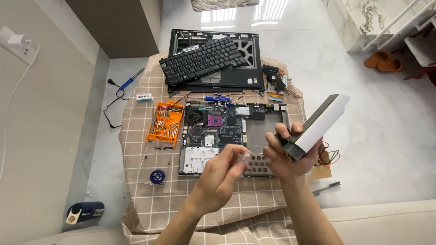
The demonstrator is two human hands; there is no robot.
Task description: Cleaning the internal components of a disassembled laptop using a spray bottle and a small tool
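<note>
My right hand (290, 156) grips a long laptop battery (318, 124), black on one side and white on the other, holding it tilted up over the right part of the opened laptop base (227, 136). My left hand (222, 174) hovers just left of it with fingers pinched on a small pale bit that is too blurred to identify. Below both hands lies the bare motherboard with its purple socket (214, 120) and a perforated metal cover (259, 164).
A checked cloth (145, 149) covers the low table. On it lie an orange screwdriver-bit case (165, 122), a detached keyboard (202, 59) on the laptop's top frame, a fan (274, 75), a blue screwdriver (218, 98) and a solder reel (157, 176). A soldering iron (129, 81) lies on the floor.
</note>
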